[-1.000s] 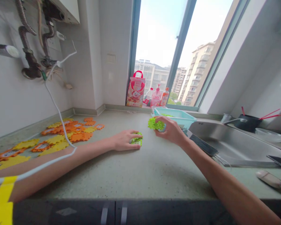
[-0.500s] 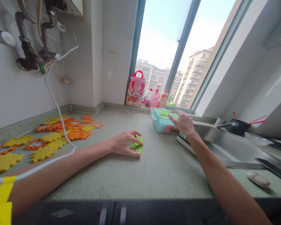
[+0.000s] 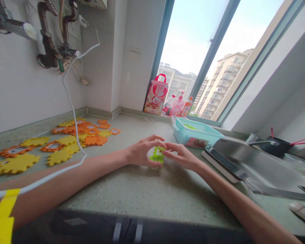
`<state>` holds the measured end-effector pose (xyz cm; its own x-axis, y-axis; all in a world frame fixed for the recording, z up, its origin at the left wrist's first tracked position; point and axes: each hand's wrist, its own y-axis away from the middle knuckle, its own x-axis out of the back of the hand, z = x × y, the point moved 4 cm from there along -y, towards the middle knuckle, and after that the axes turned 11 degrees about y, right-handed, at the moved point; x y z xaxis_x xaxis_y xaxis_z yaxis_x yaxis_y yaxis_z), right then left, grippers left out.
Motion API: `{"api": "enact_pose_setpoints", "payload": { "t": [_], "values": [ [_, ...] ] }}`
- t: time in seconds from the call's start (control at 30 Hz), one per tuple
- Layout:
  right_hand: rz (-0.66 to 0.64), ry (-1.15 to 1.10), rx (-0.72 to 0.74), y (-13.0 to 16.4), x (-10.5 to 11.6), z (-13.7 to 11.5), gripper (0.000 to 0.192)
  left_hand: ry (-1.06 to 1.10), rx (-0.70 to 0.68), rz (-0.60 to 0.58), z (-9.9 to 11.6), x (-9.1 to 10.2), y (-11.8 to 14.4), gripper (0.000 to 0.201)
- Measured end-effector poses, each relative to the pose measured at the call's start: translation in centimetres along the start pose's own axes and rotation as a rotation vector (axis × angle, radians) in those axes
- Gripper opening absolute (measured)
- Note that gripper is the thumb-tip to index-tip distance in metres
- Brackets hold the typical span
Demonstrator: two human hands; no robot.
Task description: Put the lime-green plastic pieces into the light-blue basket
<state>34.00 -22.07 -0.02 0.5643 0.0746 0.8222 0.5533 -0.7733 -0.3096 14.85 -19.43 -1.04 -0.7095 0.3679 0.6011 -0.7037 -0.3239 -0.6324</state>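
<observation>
Near the middle of the counter, my left hand curves its thumb and fingers round light-green toothed puzzle pieces lying on the surface. My right hand has come up against it, pinching a green puzzle piece with a window-like cut-out that stands upright over the lower ones. The fingers partly cover these pieces, so their exact joining cannot be told. Behind my right hand stands a turquoise plastic box, with more green pieces inside.
Orange and yellow toothed pieces spread over the left of the counter. A white cable hangs across them. A phone lies by the steel sink. Bottles and a pink bag stand on the windowsill.
My right hand has come from the box to my left hand, bringing a green puzzle piece. The view has shifted, and the phone beside the sink shows more fully.
</observation>
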Motion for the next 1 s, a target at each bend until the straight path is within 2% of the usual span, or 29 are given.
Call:
{"api": "enact_pose_setpoints", "payload": {
  "t": [0.1, 0.2, 0.3, 0.4, 0.47, 0.53, 0.63, 0.7, 0.77, 0.87, 0.93, 1.0],
  "values": [
    [-0.064, -0.025, 0.077, 0.3, -0.1, -0.3, 0.039, 0.058, 0.029, 0.013, -0.5, 0.0, 0.0, 0.041],
    [-0.022, 0.069, 0.107, 0.4, -0.7, 0.0, 0.036, 0.089, 0.062, 0.034, -1.0, 0.0, 0.0, 0.029],
    [0.071, 0.212, 0.085, 0.2, -1.5, 0.4, 0.025, 0.096, 0.073, 0.053, -1.3, 0.1, -0.1, 0.031],
    [0.178, 0.328, 0.091, 0.0, -1.3, 0.3, 0.018, 0.041, 0.061, 0.087, -1.3, 0.1, -0.1, 0.05],
    [0.327, 0.414, 0.084, 0.1, 0.4, 0.3, 0.018, -0.029, 0.071, 0.113, -1.3, 0.2, -0.1, 0.075],
    [0.549, 0.52, 0.014, 0.7, 3.3, 0.9, 0.019, -0.102, 0.108, 0.102, -1.5, 0.1, 0.0, 0.093],
    [0.896, 0.683, -0.189, 2.4, 8.6, 2.9, 0.029, -0.23, 0.227, -0.013, -2.3, -0.5, 0.1, 0.089],
    [1.012, 0.78, -0.341, 3.5, 11.7, 4.7, 0.036, -0.304, 0.341, -0.119, -2.9, -1.0, 0.1, 0.081],
    [1.013, 0.855, -0.498, 4.3, 13.7, 6.7, 0.04, -0.362, 0.435, -0.217, -3.2, -1.3, 0.1, 0.076],
    [0.862, 0.912, -0.617, 4.6, 14.2, 9.1, 0.043, -0.424, 0.498, -0.324, -2.9, -1.6, -0.1, 0.075],
    [0.796, 0.94, -0.551, 4.3, 13.2, 9.5, 0.044, -0.438, 0.527, -0.372, -2.4, -1.6, 0.0, 0.077],
    [0.805, 0.973, -0.408, 4.0, 11.8, 8.6, 0.044, -0.433, 0.563, -0.413, -1.6, -1.7, 0.5, 0.081]
  ]
}}
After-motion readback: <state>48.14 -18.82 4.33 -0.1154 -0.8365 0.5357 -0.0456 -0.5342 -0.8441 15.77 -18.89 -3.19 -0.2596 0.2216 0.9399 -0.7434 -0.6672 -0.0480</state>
